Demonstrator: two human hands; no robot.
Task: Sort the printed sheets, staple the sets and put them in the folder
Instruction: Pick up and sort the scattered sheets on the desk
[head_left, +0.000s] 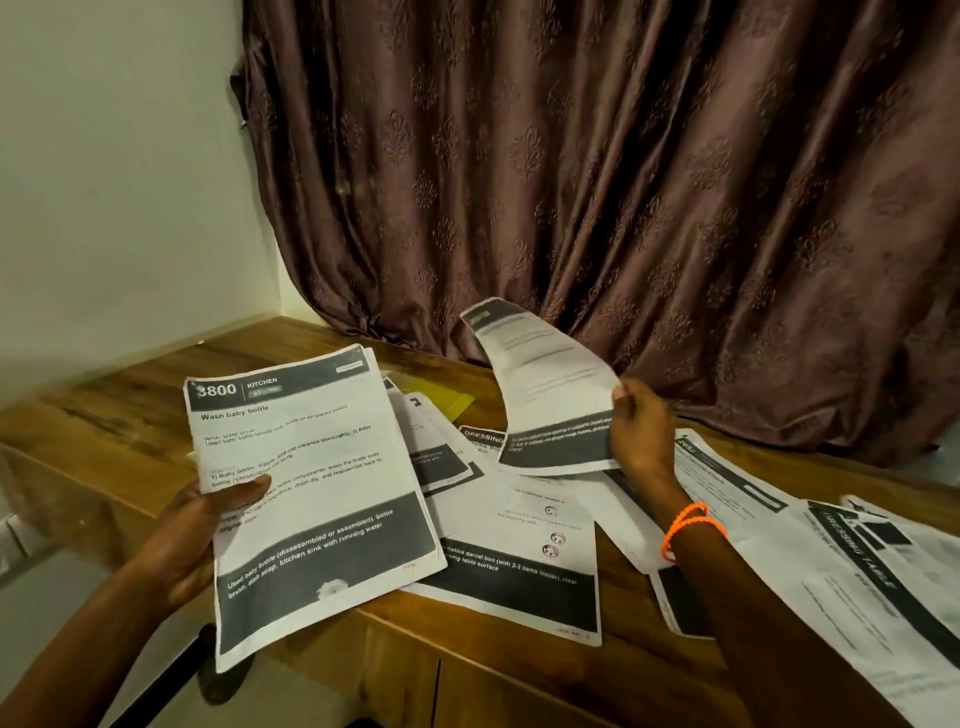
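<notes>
Wall: plain pale wall (114, 171) on the left, meeting the desk at the far left corner.
Curtain: brown patterned curtain (597, 182), hanging in folds across the far side.
Furniture: wooden desk (119, 415).
Light: dim, warm.

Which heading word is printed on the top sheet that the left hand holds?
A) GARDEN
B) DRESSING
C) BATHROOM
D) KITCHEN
D: the dark header of the top sheet gripped by the left hand reads "KITCHEN" beside the number 3800.
</notes>
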